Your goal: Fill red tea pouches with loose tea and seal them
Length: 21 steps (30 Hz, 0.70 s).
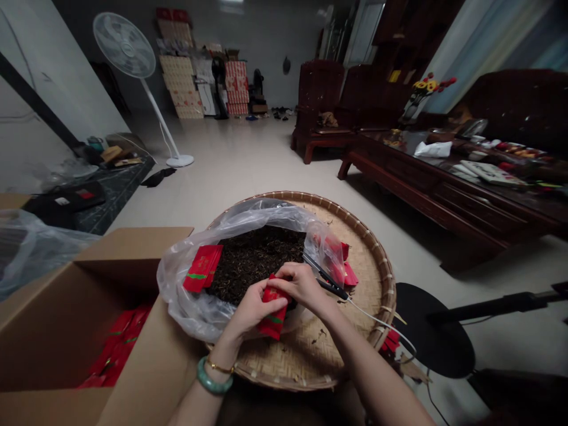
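Observation:
Both hands meet on one small red packet (272, 325) with a green stripe, held over the near edge of an open plastic bag. My left hand (255, 309) grips its side, thumb across the front. At its upper end, my right hand (298, 283) pinches it with closed fingers. Dark, dry, twisted tea leaves (252, 260) fill the clear bag (186, 310). A small stack of red packets (203, 268) lies on the leaves at the left. Just beyond my right hand rests a black-handled corded sealing tool (326, 278), its metal jaws toward the leaves.
A round woven bamboo tray (368, 248) carries the bag, with more red packets (348, 272) at its right. On the left, an open cardboard box (146, 355) contains several red packets. A black round stand base (435, 331) is at right, a wooden table (417, 183) beyond, and a white fan (155, 106) farther back.

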Available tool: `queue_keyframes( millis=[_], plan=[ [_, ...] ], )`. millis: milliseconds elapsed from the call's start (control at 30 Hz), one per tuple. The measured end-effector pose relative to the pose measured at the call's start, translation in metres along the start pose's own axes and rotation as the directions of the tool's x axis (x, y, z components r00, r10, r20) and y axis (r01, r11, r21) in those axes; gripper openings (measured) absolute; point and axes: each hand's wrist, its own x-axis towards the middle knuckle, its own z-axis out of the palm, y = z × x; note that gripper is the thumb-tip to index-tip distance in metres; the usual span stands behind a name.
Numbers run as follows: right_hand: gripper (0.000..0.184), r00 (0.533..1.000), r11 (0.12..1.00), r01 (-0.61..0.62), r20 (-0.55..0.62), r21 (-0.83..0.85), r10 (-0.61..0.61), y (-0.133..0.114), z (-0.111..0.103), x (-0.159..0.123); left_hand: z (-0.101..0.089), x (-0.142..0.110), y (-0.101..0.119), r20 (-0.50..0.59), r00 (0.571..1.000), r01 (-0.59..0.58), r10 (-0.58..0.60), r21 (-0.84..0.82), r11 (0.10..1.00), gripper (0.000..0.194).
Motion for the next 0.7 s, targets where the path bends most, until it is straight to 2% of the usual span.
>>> queue_keyframes(
  millis=[100, 233, 467, 533, 600, 700],
  plan=[
    [0.017, 0.997, 0.997, 0.074, -0.001, 0.014, -0.074, 0.003, 0.002, 0.000, 0.003, -0.001, 0.001, 0.064, 0.996, 0.070, -0.067, -0.056, 0.996, 0.039],
    [0.018, 0.999, 0.998, 0.046, -0.010, 0.031, -0.045, 0.004, 0.001, 0.000, 0.005, -0.002, 0.002, 0.120, 0.978, 0.183, -0.171, -0.095, 0.979, 0.033],
    [0.022, 0.983, 0.995, -0.097, -0.157, 0.019, 0.099, 0.013, -0.027, -0.003, -0.003, 0.002, -0.005, 0.019, 0.989, 0.145, -0.144, -0.133, 0.980, 0.042],
    [0.021, 0.984, 0.999, -0.050, -0.172, 0.011, 0.052, 0.012, -0.032, -0.010, -0.005, 0.003, -0.008, -0.032, 0.996, 0.081, -0.083, -0.074, 0.994, 0.043],
    [0.020, 0.984, 0.998, 0.055, -0.169, 0.010, -0.052, 0.006, -0.033, -0.017, -0.005, 0.003, -0.010, -0.100, 0.994, -0.032, 0.039, 0.071, 0.997, 0.040],
    [0.020, 0.978, 0.983, 0.184, -0.096, -0.022, -0.186, -0.009, -0.034, -0.023, -0.005, 0.001, -0.009, -0.149, 0.957, -0.190, 0.251, 0.332, 0.924, 0.036]
  ],
)
